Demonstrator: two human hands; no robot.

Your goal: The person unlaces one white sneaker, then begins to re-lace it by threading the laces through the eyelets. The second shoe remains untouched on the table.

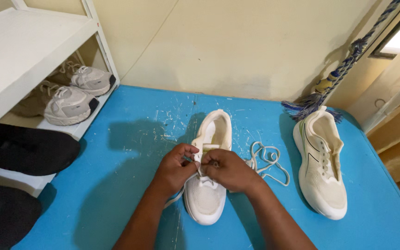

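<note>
A white sneaker [209,196] lies toe toward me in the middle of the blue table [116,185]. My left hand [174,167] pinches its white lace at the eyelets on the left side. My right hand [228,170] grips the lace over the tongue on the right. The loose end of the lace [268,162] trails in loops on the table to the right of the shoe. A second white sneaker [322,169], with thin dark and green lines on its side, lies further right, untouched.
A white shelf unit [33,51] stands at the left with a pair of grey sneakers [72,92] on its lower shelf and dark items [24,150] below. A blue and white braided rope with a frayed tassel [315,99] hangs against the wall at the back right.
</note>
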